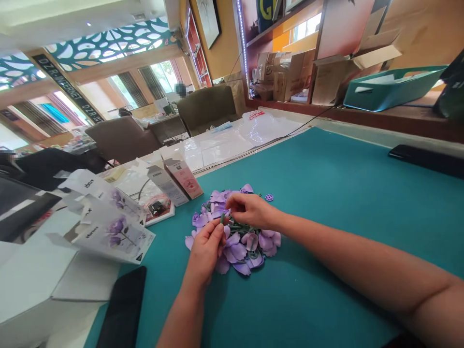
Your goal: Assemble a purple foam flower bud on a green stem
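A heap of purple flower petals (pixel 235 251) and green stem parts lies on the teal mat. Above its left side, my left hand (pixel 207 246) pinches a short green stem piece (pixel 222 218) between thumb and fingers. My right hand (pixel 250 209) hovers over the far part of the heap, close to the tip of that piece. Its thumb and fingers are drawn together; what they hold, if anything, is too small to make out. A small purple openwork disc (pixel 268 197) lies just beyond my right hand, apart from the heap.
Opened white boxes with purple rose pictures (pixel 116 237) stand at left, near a grey and pink box pair (pixel 184 179). A black phone-like slab (pixel 125 304) lies in front of them. Another dark object (pixel 427 159) rests at far right. A teal basket (pixel 395 89) sits behind the mat (pixel 348 179).
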